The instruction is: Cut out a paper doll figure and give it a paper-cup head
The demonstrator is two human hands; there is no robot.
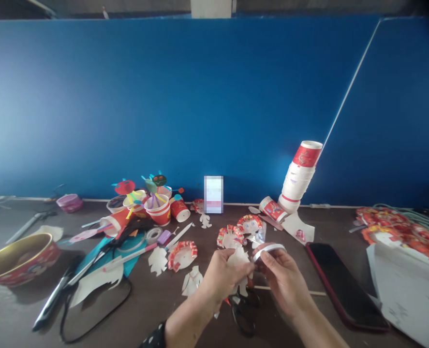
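Left hand (pixel 221 275) pinches a paper figure cutout (pixel 239 258), right hand (pixel 283 280) clenches a curled paper strip (pixel 268 250), with frilled paper-cup faces (pixel 249 227) already made just beyond the grip.

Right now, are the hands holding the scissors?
No: the black-handled scissors lie below the left hand and right hand, which hold a paper cutout and a white paper strip.

The paper strip (pixel 268 251) looks matt white, the stacked paper cups (pixel 297 181) glossy, the brown tabletop (pixel 345 227) smooth.
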